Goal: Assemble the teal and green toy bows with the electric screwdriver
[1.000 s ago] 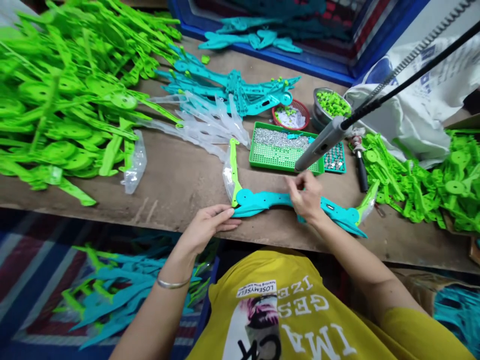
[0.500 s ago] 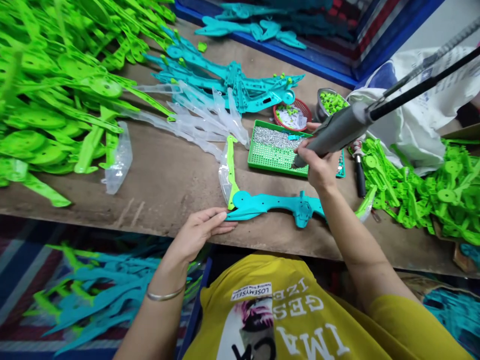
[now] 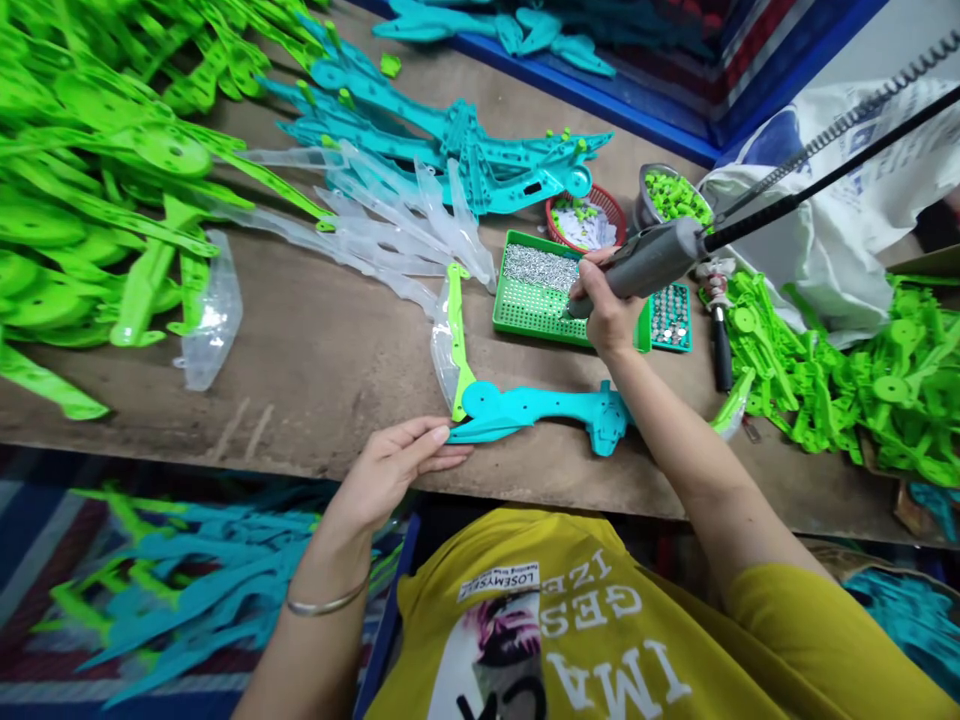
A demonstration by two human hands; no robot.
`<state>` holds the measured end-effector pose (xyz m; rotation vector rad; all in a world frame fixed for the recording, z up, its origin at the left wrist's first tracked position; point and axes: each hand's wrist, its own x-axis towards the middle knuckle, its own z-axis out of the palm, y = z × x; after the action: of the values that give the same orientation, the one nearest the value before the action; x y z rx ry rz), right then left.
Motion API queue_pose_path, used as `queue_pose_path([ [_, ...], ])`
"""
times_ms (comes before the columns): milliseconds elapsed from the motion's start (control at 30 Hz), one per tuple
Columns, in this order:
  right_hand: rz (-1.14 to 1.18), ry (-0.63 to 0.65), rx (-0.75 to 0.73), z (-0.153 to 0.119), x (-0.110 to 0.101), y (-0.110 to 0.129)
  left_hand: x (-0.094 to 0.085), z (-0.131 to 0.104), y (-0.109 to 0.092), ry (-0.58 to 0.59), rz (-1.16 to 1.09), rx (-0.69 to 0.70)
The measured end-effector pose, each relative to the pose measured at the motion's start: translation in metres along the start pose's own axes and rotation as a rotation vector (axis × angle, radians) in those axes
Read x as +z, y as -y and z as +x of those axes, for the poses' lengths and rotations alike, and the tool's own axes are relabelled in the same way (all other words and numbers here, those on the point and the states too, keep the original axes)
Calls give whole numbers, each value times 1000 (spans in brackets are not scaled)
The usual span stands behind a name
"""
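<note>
My left hand (image 3: 401, 462) pinches the pointed left end of a turquoise plastic part (image 3: 525, 405) lying near the table's front edge. A lime-green strip (image 3: 456, 340) with a clear plastic piece (image 3: 442, 362) joins its left end and points away from me. My right hand (image 3: 609, 312) is wrapped round a grey electric screwdriver (image 3: 649, 262), hung from a coiled cable. Its tip is over a green perforated tray (image 3: 517, 318) of small silver screws (image 3: 536, 265). My right forearm hides the turquoise part's right end, where another green-and-clear piece (image 3: 735, 405) sticks out.
Lime-green parts (image 3: 82, 200) are heaped at left, more (image 3: 795, 370) at right. Behind lie clear pieces (image 3: 375, 225) and stacked turquoise parts (image 3: 465, 150). A red basket (image 3: 619, 215), a metal bowl (image 3: 645, 205), a teal tray (image 3: 670, 318) and a black-handled tool (image 3: 721, 350) surround the screw tray.
My right hand and the screwdriver have moved left and slightly away from me over the screw tray, uncovering more of the teal tray. My left hand keeps its hold.
</note>
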<state>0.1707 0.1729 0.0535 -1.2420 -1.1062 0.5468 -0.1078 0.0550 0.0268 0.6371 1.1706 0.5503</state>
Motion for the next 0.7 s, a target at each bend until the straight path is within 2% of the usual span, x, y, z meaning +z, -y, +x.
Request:
queue_pose_path([
  [167, 92, 37, -49, 1, 2, 0, 0, 0, 1, 3, -7, 7],
  [300, 31, 25, -29, 3, 0, 4, 0, 1, 1, 26, -6, 31],
  [367, -12, 18, -31, 2, -1, 13, 2, 1, 1, 31, -9, 48],
  [467, 11, 52, -58, -13, 2, 41, 4, 1, 2, 35, -14, 73],
  [533, 132, 130, -83, -33, 6, 64, 6, 1, 3, 32, -28, 87],
  [600, 268, 270, -82, -59, 12, 83, 6, 1, 5, 32, -49, 87],
  [700, 291, 510, -10, -95, 18, 94, 5, 3, 6, 79, -79, 77],
])
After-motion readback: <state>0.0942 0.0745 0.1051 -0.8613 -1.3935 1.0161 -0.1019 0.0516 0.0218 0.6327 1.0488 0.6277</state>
